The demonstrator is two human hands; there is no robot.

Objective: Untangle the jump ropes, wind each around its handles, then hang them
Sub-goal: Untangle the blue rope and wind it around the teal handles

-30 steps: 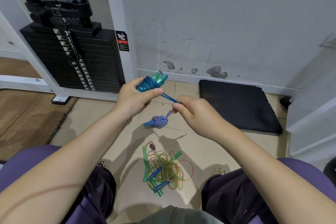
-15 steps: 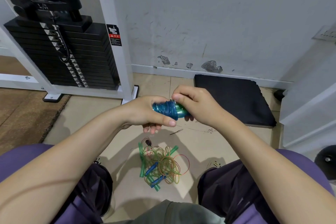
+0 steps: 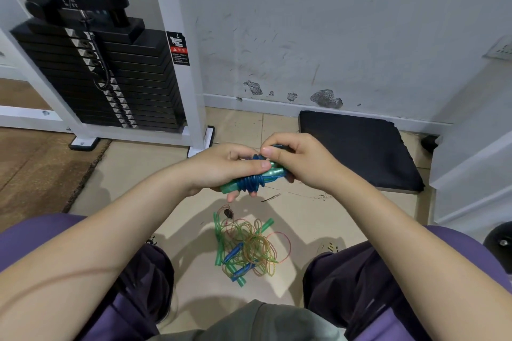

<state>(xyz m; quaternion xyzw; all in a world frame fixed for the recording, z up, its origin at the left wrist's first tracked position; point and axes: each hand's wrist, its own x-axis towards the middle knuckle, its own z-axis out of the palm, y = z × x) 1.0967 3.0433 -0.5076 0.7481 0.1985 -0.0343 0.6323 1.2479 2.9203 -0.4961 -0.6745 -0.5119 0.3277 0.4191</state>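
A blue jump rope (image 3: 250, 183) is wound in tight coils around a pair of green handles. My left hand (image 3: 221, 169) grips this bundle from the left, thumb laid across the coils. My right hand (image 3: 299, 160) holds the bundle's right end and pinches the rope's free end at the top of the coils. Below on the floor lies a tangled pile of jump ropes (image 3: 248, 249), thin green, orange and red cords with green and blue handles. The purple wound rope seen earlier is hidden behind my hands.
A weight-stack machine (image 3: 105, 80) with a white frame stands at the back left. A black foam mat (image 3: 360, 147) lies against the wall at the right. A white ledge (image 3: 471, 169) runs along the right side. My knees frame the pile.
My hands came down and together. The right hand, which was pulling the blue cord taut, now presses its end into the coils; the bundle has turned so the handles lie sideways.
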